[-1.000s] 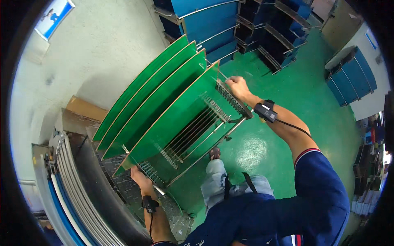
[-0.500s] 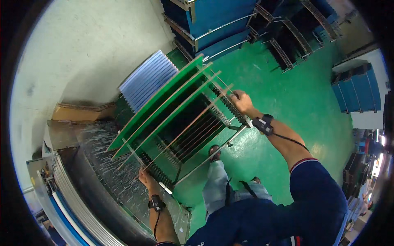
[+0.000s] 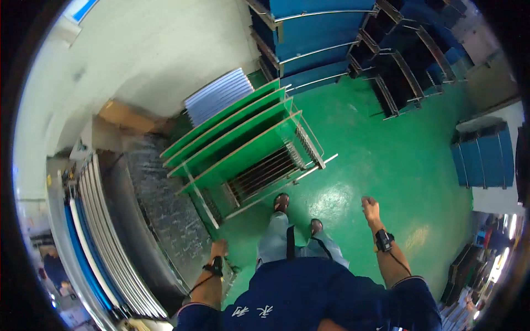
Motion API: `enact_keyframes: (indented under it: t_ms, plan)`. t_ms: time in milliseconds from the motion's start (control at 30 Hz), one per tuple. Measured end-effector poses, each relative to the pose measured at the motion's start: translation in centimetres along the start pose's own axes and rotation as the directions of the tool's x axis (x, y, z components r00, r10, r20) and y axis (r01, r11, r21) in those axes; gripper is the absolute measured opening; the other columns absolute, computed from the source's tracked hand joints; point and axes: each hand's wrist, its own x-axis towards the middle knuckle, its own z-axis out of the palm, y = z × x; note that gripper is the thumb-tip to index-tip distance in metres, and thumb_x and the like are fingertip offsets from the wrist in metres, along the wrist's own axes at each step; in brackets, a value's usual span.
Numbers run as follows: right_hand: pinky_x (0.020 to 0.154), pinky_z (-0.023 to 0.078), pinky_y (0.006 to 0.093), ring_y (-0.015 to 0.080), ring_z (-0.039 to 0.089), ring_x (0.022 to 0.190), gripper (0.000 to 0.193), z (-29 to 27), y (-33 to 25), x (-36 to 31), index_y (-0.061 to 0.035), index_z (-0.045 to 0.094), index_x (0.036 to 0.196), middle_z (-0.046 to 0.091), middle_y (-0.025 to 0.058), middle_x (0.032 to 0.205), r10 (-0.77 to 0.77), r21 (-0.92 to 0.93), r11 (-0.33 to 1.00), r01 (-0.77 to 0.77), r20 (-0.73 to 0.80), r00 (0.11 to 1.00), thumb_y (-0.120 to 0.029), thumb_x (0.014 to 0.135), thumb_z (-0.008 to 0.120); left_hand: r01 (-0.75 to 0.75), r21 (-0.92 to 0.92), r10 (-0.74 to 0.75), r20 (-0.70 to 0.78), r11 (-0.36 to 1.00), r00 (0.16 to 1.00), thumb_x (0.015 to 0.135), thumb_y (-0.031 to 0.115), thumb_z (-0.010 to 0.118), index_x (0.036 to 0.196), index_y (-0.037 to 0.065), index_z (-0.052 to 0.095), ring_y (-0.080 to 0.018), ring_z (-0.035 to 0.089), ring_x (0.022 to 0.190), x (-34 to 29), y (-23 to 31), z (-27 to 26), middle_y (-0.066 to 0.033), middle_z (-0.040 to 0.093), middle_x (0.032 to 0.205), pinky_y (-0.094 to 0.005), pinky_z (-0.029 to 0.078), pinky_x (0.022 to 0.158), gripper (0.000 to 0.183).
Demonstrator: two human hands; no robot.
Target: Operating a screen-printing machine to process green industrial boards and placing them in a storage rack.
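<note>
A slotted metal rack (image 3: 315, 149) stands on the floor ahead of me, holding several upright green panels (image 3: 243, 144) in a row. My left hand (image 3: 219, 248) hangs just short of the rack's near left corner, apart from it; blur hides how its fingers lie. To the right of the rack, over bare floor, my right hand (image 3: 371, 209) is empty, its fingers loosely bent and slightly apart. Neither hand touches the rack. A small dark device is strapped to each wrist, with a cable running up the forearm.
A wet dark metal surface (image 3: 165, 193) runs along my left, beside a machine with silvery rollers (image 3: 113, 231). Behind the panels leans a ribbed pale-blue stack (image 3: 220, 96). Racks with blue panels (image 3: 320, 36) stand at the back; more blue panels (image 3: 486, 157) are at the right.
Both hands have let go of the rack and drawn back toward my body. The rack appears turned, with its panels lying more crosswise in my view. My head view has shifted too.
</note>
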Motion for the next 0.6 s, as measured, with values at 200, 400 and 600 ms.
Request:
enact_keyframes:
  t_ms: [200,400,600]
  plan:
    - [0.065,0.049,0.0315,0.0159,0.060,0.078,0.035,-3.8,4.7,-5.2,-0.0020,0.064,0.107,0.064,0.0059,0.089,0.102,0.061,0.991,-0.121,0.243,0.965,-0.029,0.085,0.061,0.381,-0.889,-0.568,0.181,0.254,0.803,0.086,0.022,0.058,0.097,-0.002,0.064,-0.0175,0.061,0.063,5.0,20.7,-15.9,-0.0112,0.066,0.074,-0.0361,0.049,0.057,0.028]
    - [0.059,0.047,0.0311,0.0173,0.060,0.070,0.030,-3.5,4.9,-7.7,-0.0005,0.066,0.100,0.067,0.0072,0.083,0.005,0.030,0.999,-0.018,0.395,0.919,-0.026,0.085,0.062,0.419,-0.894,-0.657,0.222,0.157,0.720,0.086,0.022,0.059,0.100,0.000,0.064,-0.0176,0.063,0.067,-11.2,28.7,-10.2,-0.0104,0.067,0.074,-0.0321,0.049,0.059,0.027]
    - [0.056,0.044,0.0349,0.0184,0.058,0.064,0.026,-0.4,5.3,-5.8,0.0004,0.065,0.086,0.062,0.0073,0.068,-0.231,-0.171,0.896,0.411,0.610,0.758,-0.025,0.083,0.060,0.595,-0.417,-0.625,0.078,0.688,0.777,0.082,0.028,0.051,0.070,0.003,0.058,-0.0273,0.059,0.062,-35.1,35.1,7.1,-0.0107,0.060,0.067,-0.0407,0.047,0.056,0.029]
